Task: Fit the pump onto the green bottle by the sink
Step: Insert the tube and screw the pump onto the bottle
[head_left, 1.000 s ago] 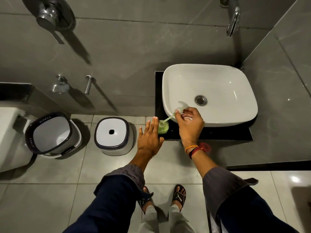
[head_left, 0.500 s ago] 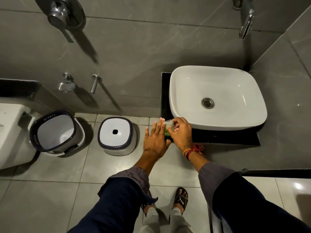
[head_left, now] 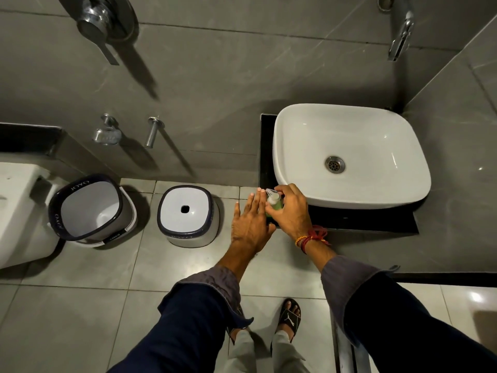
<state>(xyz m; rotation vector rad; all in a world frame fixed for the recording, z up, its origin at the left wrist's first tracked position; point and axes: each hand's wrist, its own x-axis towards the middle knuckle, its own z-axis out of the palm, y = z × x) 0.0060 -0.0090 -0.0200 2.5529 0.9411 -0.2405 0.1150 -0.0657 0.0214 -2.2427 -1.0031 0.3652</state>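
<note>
Grey tiles cover the walls and floor of this bathroom, and a white basin [head_left: 349,154] sits on a black worktop [head_left: 363,220] set into the corner. At the worktop's front left corner stands the green bottle [head_left: 277,205], tucked against the basin's near left rim. The clear pump [head_left: 273,195] now sits on top of the bottle's neck, its nozzle pointing away from the person. The right hand [head_left: 291,211] wraps over the pump and the bottle's shoulder, fingers curled around the collar. The left hand [head_left: 250,224] lies with fingers extended and flat against the bottle's left side, bracing it rather than gripping.

The pump looks to be in place on the neck, so the insertion part seems done. Whether the collar is screwed tight cannot be told, since the right hand hides the threads. What likely remains is the final twisting down and letting go. On the floor to the left stand a stool [head_left: 188,215] and a bucket [head_left: 90,208].
</note>
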